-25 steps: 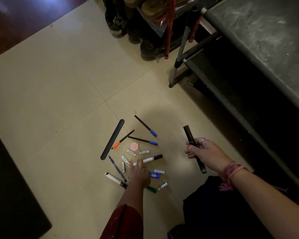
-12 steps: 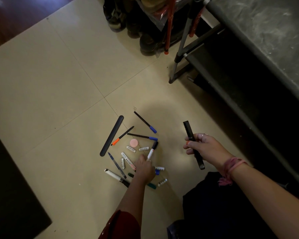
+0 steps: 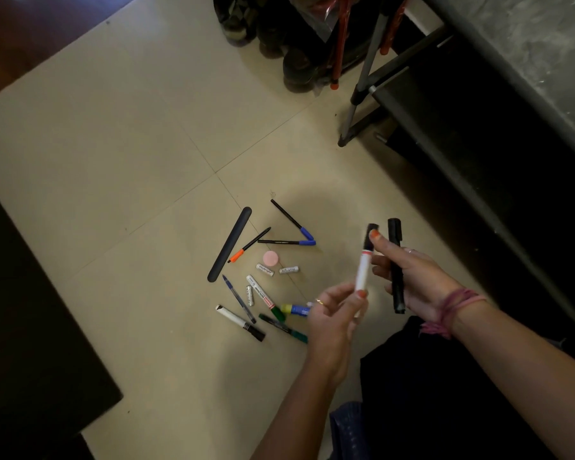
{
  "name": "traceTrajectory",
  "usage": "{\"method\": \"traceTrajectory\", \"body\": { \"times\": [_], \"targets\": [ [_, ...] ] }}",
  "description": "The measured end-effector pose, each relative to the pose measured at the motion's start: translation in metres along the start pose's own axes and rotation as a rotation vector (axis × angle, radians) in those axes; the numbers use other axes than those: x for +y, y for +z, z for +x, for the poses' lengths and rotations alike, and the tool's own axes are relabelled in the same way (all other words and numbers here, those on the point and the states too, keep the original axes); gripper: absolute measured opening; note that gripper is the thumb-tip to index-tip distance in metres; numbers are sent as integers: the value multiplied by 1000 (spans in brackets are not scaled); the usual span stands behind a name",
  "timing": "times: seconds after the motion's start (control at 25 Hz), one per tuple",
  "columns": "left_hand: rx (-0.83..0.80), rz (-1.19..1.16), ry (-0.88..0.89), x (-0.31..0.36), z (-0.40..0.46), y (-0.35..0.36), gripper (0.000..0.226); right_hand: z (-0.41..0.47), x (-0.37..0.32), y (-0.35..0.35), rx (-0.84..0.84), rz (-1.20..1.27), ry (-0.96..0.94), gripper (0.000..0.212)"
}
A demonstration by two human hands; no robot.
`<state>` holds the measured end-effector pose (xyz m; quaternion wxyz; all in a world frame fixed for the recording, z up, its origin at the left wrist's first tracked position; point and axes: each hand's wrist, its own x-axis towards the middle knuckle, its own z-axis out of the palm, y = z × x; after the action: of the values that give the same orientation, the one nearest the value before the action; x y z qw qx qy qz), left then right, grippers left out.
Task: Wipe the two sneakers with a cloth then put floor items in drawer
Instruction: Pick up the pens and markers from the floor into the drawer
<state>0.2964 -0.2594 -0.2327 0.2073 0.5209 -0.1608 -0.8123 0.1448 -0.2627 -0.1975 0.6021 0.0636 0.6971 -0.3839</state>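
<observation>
My left hand pinches the lower end of a white marker with a black cap and holds it up off the floor. My right hand grips a long black marker, and its thumb touches the white marker's cap. On the tile floor lie several pens, markers and batteries: a long black case, two blue-capped pens, an orange-tipped pen, a pink round cap, a white marker and a green pen.
A dark open drawer or shelf unit runs along the right under a grey top. Dark shoes and a metal frame leg stand at the back. A dark mat covers the left floor.
My left hand has picked the white black-capped marker off the floor and lifted it rightward to my right hand, which still holds the black marker.
</observation>
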Motion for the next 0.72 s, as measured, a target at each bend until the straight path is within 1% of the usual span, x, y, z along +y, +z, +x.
{"method": "traceTrajectory", "body": {
  "times": [0.04, 0.12, 0.16, 0.2, 0.24, 0.32, 0.36, 0.4, 0.44, 0.52, 0.56, 0.6, 0.68, 0.72],
  "targets": [
    [-30, 35, -15, -4, -7, 6, 19, -1, 2, 2, -14, 1, -3, 44],
    [-97, 42, -43, -11, -12, 6, 23, -2, 7, 5, 25, 3, -22, 30],
    [-112, 36, -57, -15, -10, 0, 27, -2, 9, 6, 59, -7, -32, 27],
    [-93, 65, -65, -19, -4, -10, 29, -1, 11, 7, 85, -15, -41, 28],
    [-12, 150, -69, -25, 5, -24, 27, -1, 12, 8, 94, 3, -50, 29],
    [249, 427, -70, -36, 28, -61, 20, -2, 11, 9, 78, 114, -51, 31],
    [365, 552, -88, -41, 36, -79, 20, -3, 10, 8, 64, 147, -47, 31],
    [431, 658, -126, -45, 43, -94, 26, -3, 9, 8, 56, 144, -44, 30],
    [457, 747, -188, -50, 49, -107, 35, -4, 9, 7, 54, 121, -41, 28],
    [416, 878, -312, -60, 60, -125, 46, -3, 8, 4, 59, 69, -49, 23],
    [381, 892, -351, -61, 64, -127, 45, -2, 6, 2, 69, 50, -56, 22],
    [356, 876, -380, -59, 64, -126, 38, -1, 5, 0, 82, 41, -62, 20],
    [332, 820, -436, -55, 68, -122, 12, 2, 0, -3, 103, 55, -67, 17],
    [321, 815, -457, -55, 72, -123, 17, 4, -1, -4, 105, 69, -66, 16]
  ]
}}
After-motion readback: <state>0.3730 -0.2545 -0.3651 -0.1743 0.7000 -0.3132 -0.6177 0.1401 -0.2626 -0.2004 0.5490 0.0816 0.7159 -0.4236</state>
